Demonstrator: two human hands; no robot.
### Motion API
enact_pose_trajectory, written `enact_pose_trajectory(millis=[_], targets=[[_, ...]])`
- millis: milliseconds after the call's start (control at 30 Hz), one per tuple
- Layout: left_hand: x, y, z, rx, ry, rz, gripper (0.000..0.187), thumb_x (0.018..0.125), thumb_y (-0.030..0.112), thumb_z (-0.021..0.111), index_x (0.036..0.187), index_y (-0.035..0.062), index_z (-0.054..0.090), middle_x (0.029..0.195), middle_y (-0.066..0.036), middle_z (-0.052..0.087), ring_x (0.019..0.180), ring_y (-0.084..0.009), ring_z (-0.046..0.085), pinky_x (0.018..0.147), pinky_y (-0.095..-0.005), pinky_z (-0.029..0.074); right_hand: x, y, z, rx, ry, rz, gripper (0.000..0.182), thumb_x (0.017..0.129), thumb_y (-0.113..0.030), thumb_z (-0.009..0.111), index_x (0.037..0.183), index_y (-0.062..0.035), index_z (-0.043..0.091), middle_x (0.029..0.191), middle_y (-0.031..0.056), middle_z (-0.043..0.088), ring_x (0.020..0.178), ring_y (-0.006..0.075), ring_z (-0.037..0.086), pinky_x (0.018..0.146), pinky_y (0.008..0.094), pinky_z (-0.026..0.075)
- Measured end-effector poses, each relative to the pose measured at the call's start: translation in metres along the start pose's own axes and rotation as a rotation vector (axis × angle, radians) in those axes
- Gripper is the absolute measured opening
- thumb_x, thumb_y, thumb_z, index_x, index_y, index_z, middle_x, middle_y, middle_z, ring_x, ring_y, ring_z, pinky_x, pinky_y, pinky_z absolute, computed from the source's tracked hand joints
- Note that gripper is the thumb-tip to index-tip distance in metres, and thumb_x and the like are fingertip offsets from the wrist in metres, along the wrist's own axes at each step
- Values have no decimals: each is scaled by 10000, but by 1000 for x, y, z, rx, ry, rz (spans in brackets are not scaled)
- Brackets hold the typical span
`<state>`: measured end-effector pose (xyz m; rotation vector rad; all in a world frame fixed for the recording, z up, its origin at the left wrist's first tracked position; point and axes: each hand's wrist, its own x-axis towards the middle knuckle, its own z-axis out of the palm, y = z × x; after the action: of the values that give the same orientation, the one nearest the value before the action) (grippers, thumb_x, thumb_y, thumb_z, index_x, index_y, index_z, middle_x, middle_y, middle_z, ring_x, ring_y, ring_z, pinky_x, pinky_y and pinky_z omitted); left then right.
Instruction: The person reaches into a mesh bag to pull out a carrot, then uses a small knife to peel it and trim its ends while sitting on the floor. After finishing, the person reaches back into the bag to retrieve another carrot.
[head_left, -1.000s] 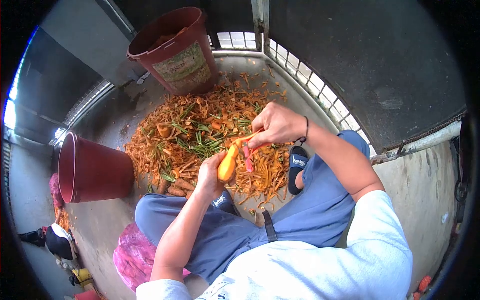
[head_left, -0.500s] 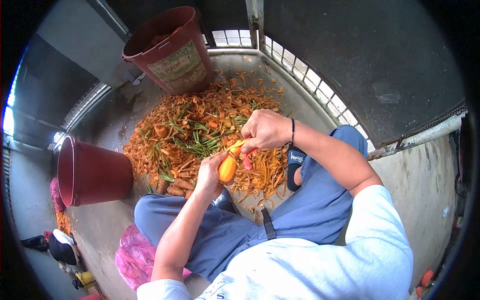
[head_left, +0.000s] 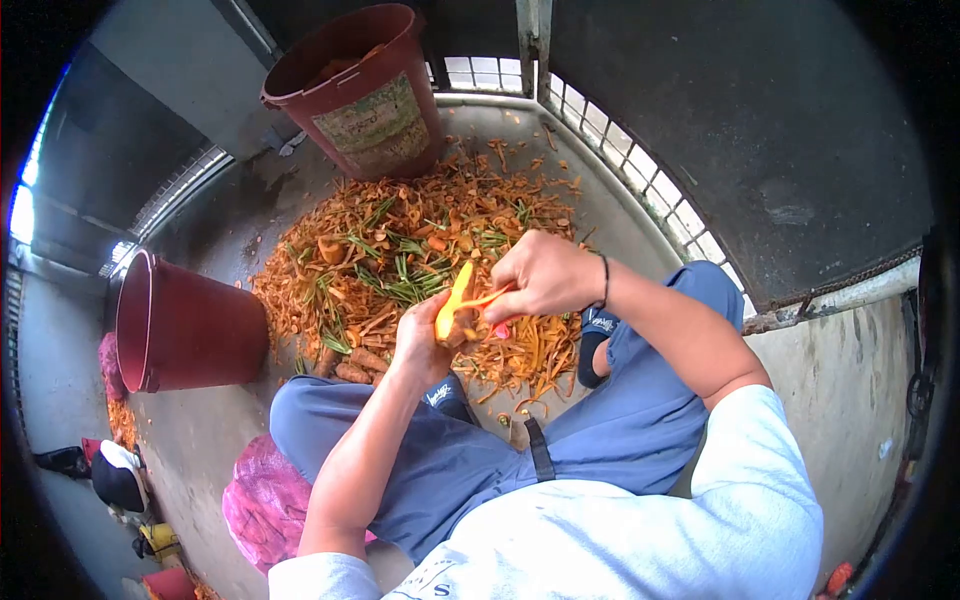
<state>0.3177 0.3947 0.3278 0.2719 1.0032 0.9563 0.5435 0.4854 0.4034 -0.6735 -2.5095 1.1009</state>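
My left hand (head_left: pixel 424 335) is wrapped round a bright orange carrot (head_left: pixel 455 308), whose narrower end points up and away. Close on its right, my right hand (head_left: pixel 540 278) is closed on a tool, a peeler by its look, with a pink-red part (head_left: pixel 502 328) showing below the fingers. An orange strip runs between the carrot and the right fingers. Under both hands spreads a heap of orange peelings (head_left: pixel 330 290) mixed with green stalks (head_left: pixel 405 275). Several unpeeled carrots (head_left: pixel 362 365) lie at the heap's near edge.
A large red-brown bucket (head_left: pixel 385 125) with orange contents stands behind the heap. Another bucket (head_left: pixel 205 325) lies tipped at the left. A pink mesh bag (head_left: pixel 265 500) is beside my left knee. Walls with a low grille (head_left: pixel 640 165) enclose the floor.
The carrot has turned more upright in my left hand. My right hand has moved slightly right and down, with the orange strip now stretching from the carrot. The view has shifted a little.
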Motion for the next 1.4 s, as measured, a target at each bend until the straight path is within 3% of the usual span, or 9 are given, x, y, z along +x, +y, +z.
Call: enact_pose_trajectory(millis=[100,267,300,533,733,1100,1200,1267,1400], targets=[[-7,0,21,-11,61,23,367,1084,313,409,1242,44,602,1000,-83,703,828,-163,696,630,-291,540,1,-8,9,25,-7,-8,342,817,-355,807,740,-33,720,627,140,628,567,271,626,546,393,457],[-8,-2,18,52,61,60,374,1073,341,450,1240,44,602,984,-70,705,781,-169,693,569,-306,534,3,-7,11,-69,41,-95,401,818,-350,803,652,-26,633,602,156,591,571,326,604,538,427,434],[-9,-2,21,72,70,80,359,1071,337,462,1208,42,614,942,-63,699,734,-153,676,548,-297,517,4,-6,8,-92,-6,-56,328,797,-361,801,764,-43,728,631,151,631,583,310,629,555,407,468],[-12,0,21,171,41,135,312,1049,273,537,1114,-8,654,839,-65,682,573,-115,598,521,-260,489,4,1,5,59,-86,-71,312,830,-330,809,758,-35,735,642,134,642,544,245,603,529,377,439],[-18,3,24,223,16,119,307,1043,255,542,1121,-19,657,845,-69,681,603,-121,624,505,-254,489,2,10,7,207,-96,-66,269,807,-330,817,895,-79,778,661,127,660,558,239,605,551,364,454],[-21,4,20,264,12,79,299,1042,269,532,1067,-7,644,816,-76,661,593,-158,619,460,-303,485,1,36,-11,43,-61,22,357,806,-352,825,731,-22,711,621,119,635,528,224,575,529,377,427],[-22,5,19,271,17,56,302,1049,280,521,1043,-2,629,812,-90,659,591,-174,615,459,-312,470,0,47,-26,-193,-47,102,368,824,-368,799,722,-27,708,651,132,661,570,254,635,556,390,480],[-21,5,17,268,48,50,307,1055,283,510,1043,-2,621,811,-97,658,594,-183,614,468,-320,467,-1,68,-34,-574,198,230,377,848,-391,762,718,-42,705,677,154,678,638,296,690,612,412,539],[-13,3,16,132,111,-10,338,1085,302,420,1176,16,574,810,-114,653,614,-205,595,541,-358,469,-3,51,-35,-584,258,230,381,840,-407,756,719,-48,707,695,160,686,662,324,698,622,435,550]])
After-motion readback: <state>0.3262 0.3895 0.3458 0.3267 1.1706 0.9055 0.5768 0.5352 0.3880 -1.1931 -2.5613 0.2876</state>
